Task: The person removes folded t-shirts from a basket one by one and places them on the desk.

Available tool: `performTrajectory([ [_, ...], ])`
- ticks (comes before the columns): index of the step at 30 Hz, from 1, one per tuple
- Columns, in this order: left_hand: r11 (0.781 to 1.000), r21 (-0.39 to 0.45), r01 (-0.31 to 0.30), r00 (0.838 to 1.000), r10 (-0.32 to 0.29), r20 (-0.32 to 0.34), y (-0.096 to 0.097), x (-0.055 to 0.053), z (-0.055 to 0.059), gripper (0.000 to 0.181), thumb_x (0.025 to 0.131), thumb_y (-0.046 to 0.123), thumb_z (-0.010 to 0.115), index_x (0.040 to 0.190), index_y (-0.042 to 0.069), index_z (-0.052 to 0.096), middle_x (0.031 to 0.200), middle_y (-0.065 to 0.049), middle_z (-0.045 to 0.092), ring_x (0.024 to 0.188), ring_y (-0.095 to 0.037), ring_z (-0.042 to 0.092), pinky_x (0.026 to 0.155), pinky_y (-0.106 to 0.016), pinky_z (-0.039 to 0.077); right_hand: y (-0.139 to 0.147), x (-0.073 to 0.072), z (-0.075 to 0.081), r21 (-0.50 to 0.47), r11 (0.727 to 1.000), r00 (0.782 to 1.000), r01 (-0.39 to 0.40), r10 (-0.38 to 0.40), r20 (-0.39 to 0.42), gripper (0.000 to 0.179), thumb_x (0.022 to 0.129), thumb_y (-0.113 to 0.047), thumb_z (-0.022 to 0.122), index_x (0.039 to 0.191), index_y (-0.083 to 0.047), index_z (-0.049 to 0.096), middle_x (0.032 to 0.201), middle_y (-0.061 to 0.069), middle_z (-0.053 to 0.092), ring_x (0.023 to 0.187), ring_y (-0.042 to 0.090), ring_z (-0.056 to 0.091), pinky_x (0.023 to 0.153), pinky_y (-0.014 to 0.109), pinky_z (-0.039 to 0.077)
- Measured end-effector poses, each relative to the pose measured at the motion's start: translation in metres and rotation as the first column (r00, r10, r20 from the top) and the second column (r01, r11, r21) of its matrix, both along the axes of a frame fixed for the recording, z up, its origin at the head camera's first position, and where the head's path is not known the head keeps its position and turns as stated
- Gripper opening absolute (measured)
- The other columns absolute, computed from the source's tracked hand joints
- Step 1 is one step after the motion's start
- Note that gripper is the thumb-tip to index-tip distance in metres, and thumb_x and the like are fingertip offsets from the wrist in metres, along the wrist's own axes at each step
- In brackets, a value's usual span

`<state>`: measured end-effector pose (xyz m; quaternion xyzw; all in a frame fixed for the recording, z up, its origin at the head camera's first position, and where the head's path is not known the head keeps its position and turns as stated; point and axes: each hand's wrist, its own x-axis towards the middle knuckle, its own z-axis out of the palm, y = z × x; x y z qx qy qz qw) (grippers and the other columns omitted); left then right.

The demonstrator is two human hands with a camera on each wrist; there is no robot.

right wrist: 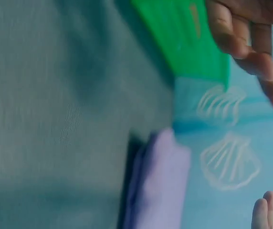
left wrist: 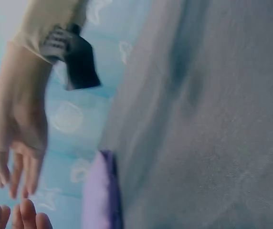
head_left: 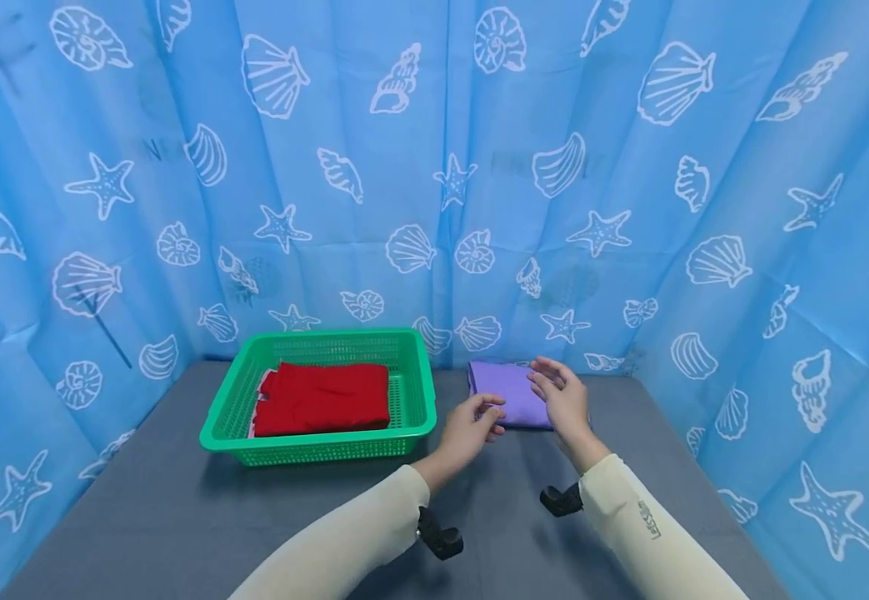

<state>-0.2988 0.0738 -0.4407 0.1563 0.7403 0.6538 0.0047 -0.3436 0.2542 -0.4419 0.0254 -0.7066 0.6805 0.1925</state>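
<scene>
A folded purple cloth (head_left: 516,392) lies on the grey tabletop, and both hands hover around it. My left hand (head_left: 470,431) is by its left front corner, fingers loosely bent and holding nothing. Over its right side is my right hand (head_left: 565,404), also bare, with relaxed fingers. Both wrist views show air between the hands and the purple cloth (left wrist: 100,195), which sits below them. To the left stands a green plastic basket (head_left: 317,457) with a folded red cloth (head_left: 325,398) inside. A lighter pink edge (head_left: 260,392) peeks out at the red cloth's left side.
A blue curtain (head_left: 359,283) printed with white shells and starfish surrounds the table (head_left: 157,500) at the back and sides. The basket's right rim stands close to my left hand. A black strapped mount (head_left: 440,533) juts from each wrist.
</scene>
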Motion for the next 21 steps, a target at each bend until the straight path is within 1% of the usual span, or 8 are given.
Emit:
performTrajectory([
  [2, 0.999, -0.018, 0.04, 0.998, -0.041, -0.055, -0.013, 0.015, 0.013, 0.018, 0.094, 0.019, 0.048, 0.106, 0.014, 0.061, 0.096, -0.004, 0.062, 0.075, -0.012, 0.062, 0.065, -0.026, 0.051, 0.009, -0.019, -0.03, -0.073, 0.996, 0.996, -0.052, 0.046, -0.081, 0.035, 0.091, -0.017, 0.053, 0.123, -0.003, 0.05, 0.119, 0.017, 0.054, 0.105, 0.026, 0.055, 0.083, 0.031, 0.046],
  [5, 0.999, -0.038, 0.029, 0.987, -0.035, -0.158, -0.032, 0.024, 0.02, 0.018, 0.093, 0.021, 0.05, 0.105, 0.016, 0.061, 0.095, -0.001, 0.062, 0.076, -0.011, 0.062, 0.067, -0.026, 0.051, -0.002, -0.005, -0.022, -0.098, 0.993, 0.986, -0.07, 0.055, -0.154, 0.034, 0.089, -0.018, 0.057, 0.119, -0.002, 0.052, 0.113, 0.017, 0.057, 0.101, 0.027, 0.057, 0.08, 0.029, 0.048],
  [6, 0.999, -0.041, 0.009, 0.982, -0.016, -0.187, -0.038, 0.025, 0.02, 0.017, 0.093, 0.021, 0.051, 0.104, 0.016, 0.061, 0.095, -0.001, 0.062, 0.076, -0.011, 0.062, 0.067, -0.027, 0.051, -0.012, 0.009, -0.008, -0.096, 0.994, 0.988, -0.061, 0.046, -0.148, 0.032, 0.09, -0.014, 0.056, 0.118, 0.001, 0.052, 0.112, 0.019, 0.057, 0.101, 0.029, 0.056, 0.081, 0.031, 0.047],
  [8, 0.998, -0.043, -0.041, 0.966, 0.028, -0.255, -0.049, 0.021, 0.011, 0.014, 0.092, 0.023, 0.052, 0.101, 0.021, 0.062, 0.092, 0.004, 0.062, 0.073, -0.007, 0.06, 0.065, -0.024, 0.05, -0.034, 0.046, 0.032, -0.1, 0.992, 0.989, -0.078, 0.064, -0.133, 0.028, 0.09, -0.006, 0.053, 0.116, 0.005, 0.051, 0.112, 0.022, 0.056, 0.102, 0.03, 0.056, 0.083, 0.032, 0.046],
  [9, 0.997, -0.038, -0.067, 0.959, 0.054, -0.28, -0.054, 0.022, 0.01, 0.012, 0.091, 0.022, 0.053, 0.1, 0.022, 0.061, 0.09, 0.006, 0.061, 0.073, -0.007, 0.06, 0.064, -0.024, 0.05, -0.046, 0.064, 0.051, -0.076, 0.996, 0.992, -0.056, 0.047, -0.115, 0.03, 0.09, -0.006, 0.053, 0.116, 0.007, 0.05, 0.112, 0.023, 0.055, 0.102, 0.031, 0.056, 0.083, 0.033, 0.046],
  [11, 0.994, -0.028, -0.106, 0.941, 0.091, -0.326, -0.065, 0.026, 0.01, 0.011, 0.091, 0.021, 0.053, 0.098, 0.023, 0.061, 0.09, 0.008, 0.06, 0.073, -0.008, 0.061, 0.064, -0.025, 0.051, -0.052, 0.074, 0.057, -0.092, 0.993, 0.989, -0.08, 0.068, -0.13, 0.03, 0.09, -0.005, 0.053, 0.116, 0.008, 0.049, 0.113, 0.025, 0.054, 0.102, 0.03, 0.056, 0.084, 0.034, 0.045],
  [17, 0.983, 0.02, -0.184, 0.883, 0.174, -0.437, -0.092, 0.032, 0.011, 0.012, 0.09, 0.019, 0.056, 0.1, 0.017, 0.062, 0.091, -0.001, 0.063, 0.072, -0.015, 0.063, 0.062, -0.025, 0.051, -0.063, 0.09, 0.055, -0.188, 0.977, 0.99, -0.097, 0.076, -0.117, 0.03, 0.09, -0.003, 0.052, 0.117, 0.008, 0.047, 0.116, 0.029, 0.05, 0.104, 0.031, 0.055, 0.086, 0.038, 0.043],
  [21, 0.961, 0.06, -0.272, 0.846, 0.268, -0.461, -0.112, 0.028, 0.011, 0.014, 0.089, 0.02, 0.057, 0.101, 0.015, 0.062, 0.088, -0.001, 0.063, 0.071, -0.014, 0.062, 0.06, -0.026, 0.051, -0.07, 0.088, 0.043, -0.215, 0.969, 0.986, -0.122, 0.093, -0.139, 0.031, 0.089, -0.006, 0.054, 0.116, 0.008, 0.047, 0.116, 0.031, 0.049, 0.104, 0.036, 0.053, 0.085, 0.038, 0.044],
])
